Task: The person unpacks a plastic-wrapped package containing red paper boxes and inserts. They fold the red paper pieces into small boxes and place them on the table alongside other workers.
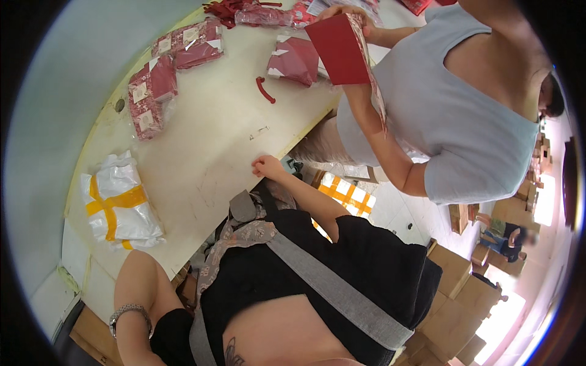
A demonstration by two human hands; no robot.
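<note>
One right hand [267, 166] rests curled fingers on the table [201, 152] edge, holding nothing; left hand unseen.

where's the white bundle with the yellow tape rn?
In the head view, the white bundle lies at the table's left edge, well left of the person's right hand on the table's near edge and below the red packets.
</note>
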